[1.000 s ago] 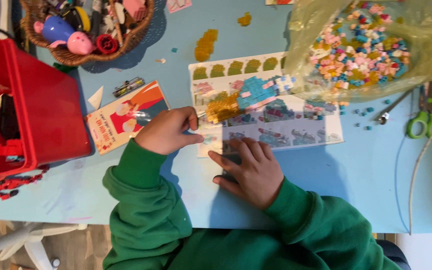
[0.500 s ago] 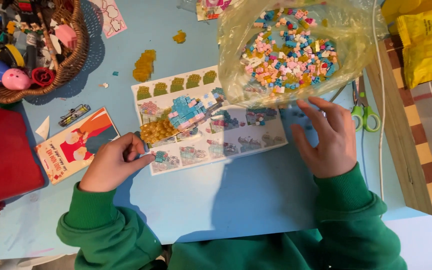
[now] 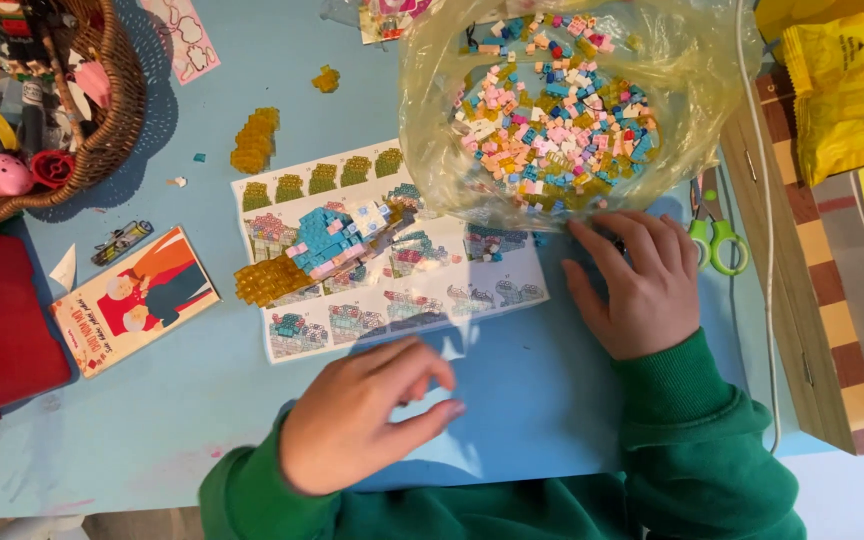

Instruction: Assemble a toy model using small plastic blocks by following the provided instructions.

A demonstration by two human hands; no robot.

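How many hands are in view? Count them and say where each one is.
2. The left hand hovers over the blue table below the instruction sheet. The right hand rests at the plastic bag of small bricks, beside the green-handled scissors.

Both arms wear a green knit sweater. Its sleeves end in ribbed cuffs at the wrists of the left hand (image 3: 367, 415) and right hand (image 3: 642, 285). Both hands are bare, without rings or a watch.

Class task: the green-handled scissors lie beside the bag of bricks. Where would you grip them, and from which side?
Probably the green handle loops of the scissors, from the table's near edge. They lie flat, loops nearest; the blades run under the plastic bag.
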